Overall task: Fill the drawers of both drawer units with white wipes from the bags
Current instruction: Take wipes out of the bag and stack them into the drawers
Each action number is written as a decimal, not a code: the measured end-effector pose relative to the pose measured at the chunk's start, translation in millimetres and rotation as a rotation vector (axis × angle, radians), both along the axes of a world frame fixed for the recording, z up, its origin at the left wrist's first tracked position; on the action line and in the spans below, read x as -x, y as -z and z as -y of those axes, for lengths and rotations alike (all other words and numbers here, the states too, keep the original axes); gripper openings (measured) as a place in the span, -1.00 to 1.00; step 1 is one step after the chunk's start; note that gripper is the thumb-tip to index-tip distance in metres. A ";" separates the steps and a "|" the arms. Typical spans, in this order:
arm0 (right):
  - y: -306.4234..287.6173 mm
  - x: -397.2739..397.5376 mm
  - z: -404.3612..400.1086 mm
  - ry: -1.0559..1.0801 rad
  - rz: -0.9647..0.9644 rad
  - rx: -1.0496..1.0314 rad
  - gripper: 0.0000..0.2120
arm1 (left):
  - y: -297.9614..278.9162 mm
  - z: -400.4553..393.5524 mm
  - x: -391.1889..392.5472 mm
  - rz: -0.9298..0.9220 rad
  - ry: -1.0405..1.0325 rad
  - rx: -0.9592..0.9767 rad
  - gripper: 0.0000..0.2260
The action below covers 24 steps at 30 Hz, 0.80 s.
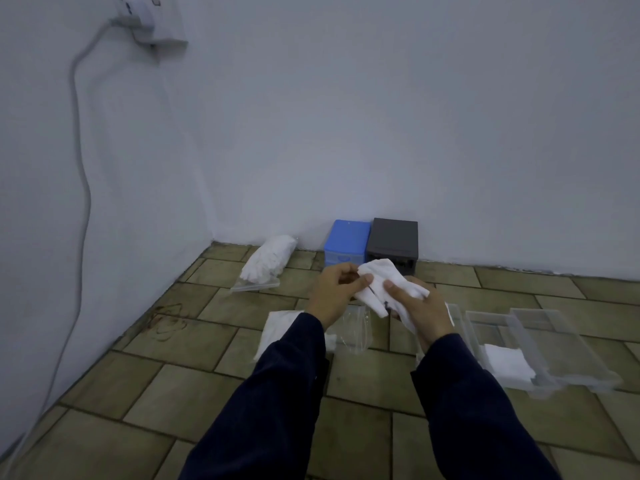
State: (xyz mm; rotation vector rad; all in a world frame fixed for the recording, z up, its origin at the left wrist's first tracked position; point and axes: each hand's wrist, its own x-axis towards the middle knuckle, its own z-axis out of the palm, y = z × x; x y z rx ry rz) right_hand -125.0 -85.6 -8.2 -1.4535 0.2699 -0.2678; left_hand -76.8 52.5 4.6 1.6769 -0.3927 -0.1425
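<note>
Both my hands hold one white wipe [377, 275] above the floor. My left hand [334, 292] pinches its left edge and my right hand [420, 311] grips it from the right, thumb on top. A blue drawer unit [346, 242] and a dark grey drawer unit [394, 239] stand side by side against the wall behind the wipe. Two clear drawers lie on the floor at the right: one [485, 336] holds a folded white wipe [507, 365], the other [568, 351] looks bare. A full bag of wipes [268, 259] lies at the left.
An open clear bag [353, 332] and a loose white wipe pile [280, 329] lie under my forearms. Wall corner is at the left, with a grey cable [81, 188] hanging from a socket. The floor is brownish tile.
</note>
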 end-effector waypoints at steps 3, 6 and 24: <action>-0.8 3.5 -2.0 0.017 0.028 -0.035 -0.92 | -1.2 1.9 3.1 -0.028 0.006 0.070 -0.92; -0.4 5.1 -2.4 0.046 0.033 -0.066 -0.96 | -0.2 5.1 4.2 -0.020 -0.031 0.111 -0.90; -5.8 13.6 -17.1 -0.138 0.117 -0.081 -0.83 | -12.0 7.0 5.8 0.180 -0.228 0.241 -0.81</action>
